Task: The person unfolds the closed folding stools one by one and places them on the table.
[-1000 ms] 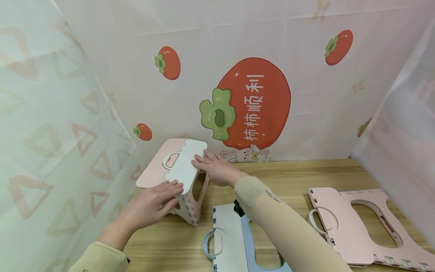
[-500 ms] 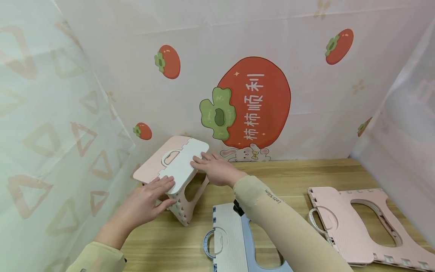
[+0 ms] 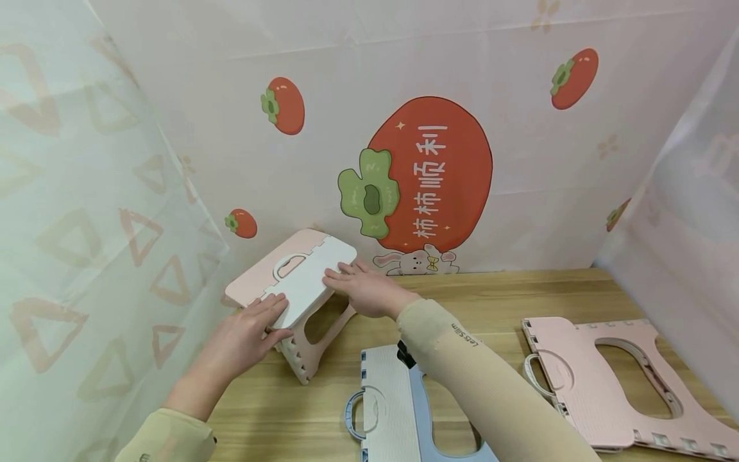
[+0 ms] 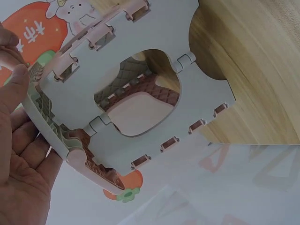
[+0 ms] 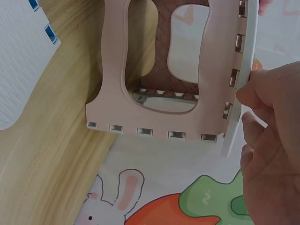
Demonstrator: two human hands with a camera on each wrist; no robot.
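Note:
A pink-and-white folding step stool (image 3: pixel 297 292) stands unfolded at the back left of the table, turned at an angle. My left hand (image 3: pixel 239 337) rests fingers flat on the near corner of its white top half, thumb by the edge. On the right part of that white half lie the extended fingers of my right hand (image 3: pixel 366 289). In the left wrist view the stool's white end panel (image 4: pixel 140 93) shows an oval opening, with my left hand (image 4: pixel 28 154) along the top. The right wrist view shows its pink legs (image 5: pixel 115 51) and my right hand (image 5: pixel 274 126) at the top's edge.
A folded blue-and-white stool (image 3: pixel 389 404) lies at the front middle, partly under my right sleeve (image 3: pixel 479 378). Another folded stool (image 3: pixel 594 385), pink, lies at the right. Printed cloth walls (image 3: pixel 519 212) enclose the wooden table (image 3: pixel 456 295) at back and sides.
The standing stool has turned clockwise, its near end swinging left toward the side wall. My left hand has moved left and slightly up with it; my right hand has barely moved.

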